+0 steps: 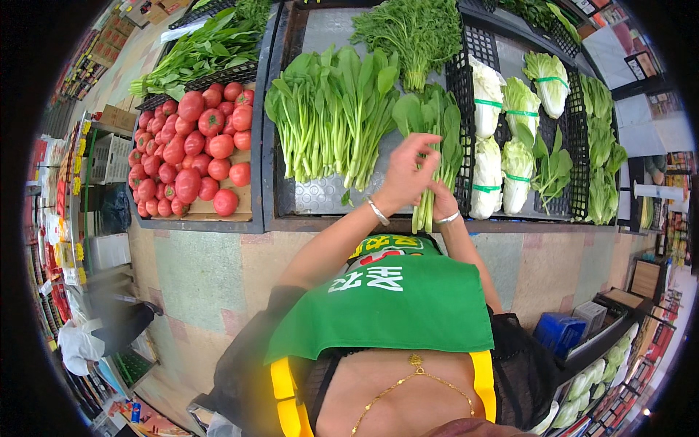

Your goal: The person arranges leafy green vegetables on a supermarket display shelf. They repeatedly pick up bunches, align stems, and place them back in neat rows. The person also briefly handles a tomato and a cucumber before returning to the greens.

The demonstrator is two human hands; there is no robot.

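My right hand (pixel 443 202) is around the pale stems of a bunch of leafy greens (pixel 449 128), which sticks out a little past the display stand's front edge. My left hand (pixel 410 168) lies over the same bunch from the left, fingers bent; whether they grip a leaf or stem cannot be told. Left of it, many long-stemmed leafy greens (pixel 333 114) lie side by side on a metal tray (pixel 322 199), with a small loose leaf (pixel 346 198) near its front. Behind the bunch is a bundle of feathery greens (pixel 412 38).
Tomatoes (pixel 188 139) fill a bin at the left. At the right, black plastic crates (pixel 578 142) hold napa cabbages (pixel 516 169) bound with green tape and more greens. The stand's dark front edge (pixel 327 224) runs before me. A person (pixel 82 347) is at the lower left.
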